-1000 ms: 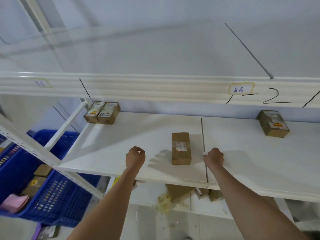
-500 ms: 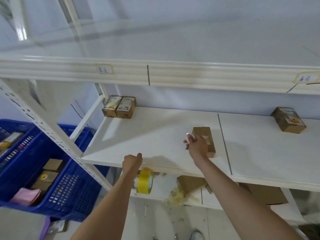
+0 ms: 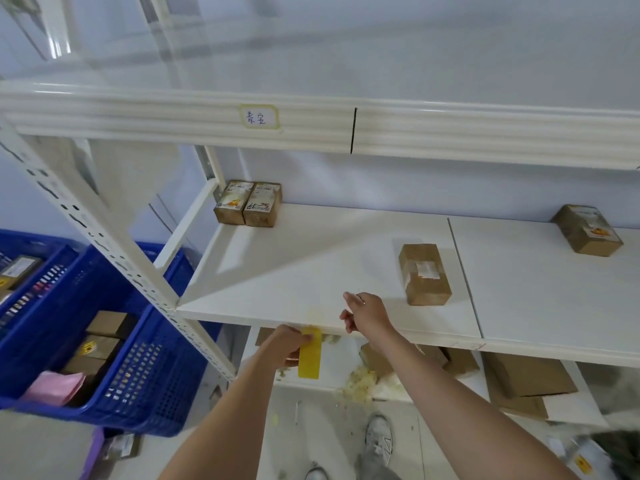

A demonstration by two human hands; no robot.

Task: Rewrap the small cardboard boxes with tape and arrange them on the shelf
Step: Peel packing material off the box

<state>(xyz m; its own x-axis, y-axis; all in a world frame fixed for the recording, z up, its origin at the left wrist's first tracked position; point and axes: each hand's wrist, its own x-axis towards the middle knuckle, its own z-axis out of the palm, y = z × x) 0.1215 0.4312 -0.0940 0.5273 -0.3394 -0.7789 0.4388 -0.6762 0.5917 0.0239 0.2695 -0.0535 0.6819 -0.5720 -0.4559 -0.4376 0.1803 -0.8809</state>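
On the white shelf (image 3: 311, 271), near its front edge and just left of the seam between the two boards, lies a brown box (image 3: 424, 273). It lies flat, its long axis running front to back and leaning slightly left toward the back, with a white label on top. A pair of boxes (image 3: 247, 206) stands side by side, touching, in the back left corner, long axes also front to back. Another box (image 3: 587, 229) sits toward the back right, its long axis slanted.

The left hand (image 3: 282, 344), just below the shelf's front edge, grips a yellow tape roll (image 3: 309, 351), seen edge-on. The right hand (image 3: 367, 311) hovers over the front edge, left of the brown box and apart from it, fingers loosely curled and holding nothing that can be made out.

Left of the rack stand blue crates (image 3: 138, 375) holding more boxes and a pink packet. Cardboard and scraps lie on the lower shelf.

Half a second ago the right hand was on the brown box; now it has let go and drawn back toward the tape. The box lies where it lay. The left hand has kept the roll, now higher and closer to the shelf edge.
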